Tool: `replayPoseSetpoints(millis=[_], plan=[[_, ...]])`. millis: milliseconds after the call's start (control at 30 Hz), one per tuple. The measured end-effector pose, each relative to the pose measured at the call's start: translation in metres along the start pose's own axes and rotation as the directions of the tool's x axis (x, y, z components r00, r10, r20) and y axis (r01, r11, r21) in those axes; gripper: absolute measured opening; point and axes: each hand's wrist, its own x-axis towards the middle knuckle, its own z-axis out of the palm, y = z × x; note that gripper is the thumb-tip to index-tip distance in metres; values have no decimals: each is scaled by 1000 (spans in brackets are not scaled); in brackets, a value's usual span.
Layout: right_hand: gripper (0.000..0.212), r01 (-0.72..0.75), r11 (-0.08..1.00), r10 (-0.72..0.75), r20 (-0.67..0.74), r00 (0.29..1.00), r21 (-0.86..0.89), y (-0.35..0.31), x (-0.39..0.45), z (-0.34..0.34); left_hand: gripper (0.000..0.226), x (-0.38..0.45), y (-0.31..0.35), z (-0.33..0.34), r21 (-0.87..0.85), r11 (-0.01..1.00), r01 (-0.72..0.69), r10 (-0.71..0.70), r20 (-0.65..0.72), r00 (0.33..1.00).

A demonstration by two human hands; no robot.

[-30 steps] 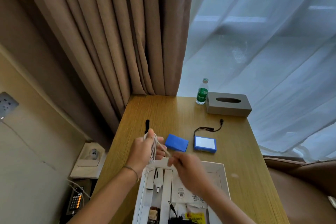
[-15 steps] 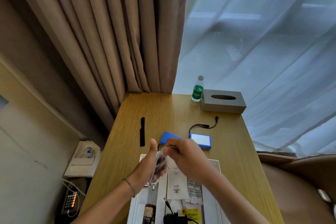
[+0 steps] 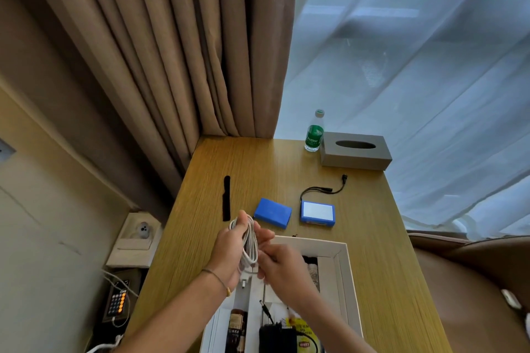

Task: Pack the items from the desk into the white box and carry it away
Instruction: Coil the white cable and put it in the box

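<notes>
- Since a second ago: white cable (image 3: 249,241) gathered from loose strands into a tidy coil, wound round left hand (image 3: 229,249).
- Half a second ago: coil held lower, over the box; now lifted slightly toward the desk's far side, loops longer and neater.
- Left hand: closed on cable, thumb up, loops hanging across palm.
- Right hand (image 3: 282,265): fingers pinched together at coil's lower end, touching the cable; motion-blurred, exact grip hard to read.
- Plug end (image 3: 243,281) dangling just below left wrist, above box's left compartment.
- Meaning, as a guess: winding nearly finished, cable about ready to drop into box.
- Box (image 3: 348,266): white, open, at desk's near edge, under both hands; divided into long compartments.
- Already inside: dark bottle (image 3: 236,327), black adapter (image 3: 276,337) with barrel plug sticking up, yellow packet (image 3: 305,338), paper sheets.
- Left on desk (image 3: 372,238): black strap (image 3: 226,198), blue pack (image 3: 273,212), second blue pack (image 3: 317,212) with pale top and black lead (image 3: 322,190).
- Strap near the coil, likely meant for tying it; not certain.
- Water bottle (image 3: 314,132) and tissue box (image 3: 355,150) at far edge, well apart from the rest; unclear whether for packing.
- Task judged roughly midway: several items loose, box not lifted.
</notes>
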Motion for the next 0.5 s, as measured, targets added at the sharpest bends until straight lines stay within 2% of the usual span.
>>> replayPoseSetpoints(millis=[100, 200, 267, 333, 400, 500], plan=[[20, 9, 998, -11, 41, 999, 66, 2, 1, -3, 45, 1, 2, 3, -144, 989, -27, 24, -26, 999], [19, 40, 992, -71, 276, 959, 119, 4, -4, -3, 45, 3, 11, 3, -267, 964, -12, 16, 13, 1000], [15, 66, 994, -95, 365, 926, 91, 7, -8, -6, 45, 3, 14, 2, -246, 969, 9, 2, 43, 999], [21, 29, 997, -55, 371, 927, 76, 12, -9, -17, 46, 1, 15, -3, -131, 991, 13, -6, 57, 998], [26, -37, 994, -1, 340, 941, 105, 17, -7, -33, 46, -1, 15, -11, 61, 998, 12, -16, 67, 998], [28, -74, 990, 32, 318, 947, 120, 18, -2, -56, 46, -5, 9, -16, 391, 919, -39, -1, 104, 995]])
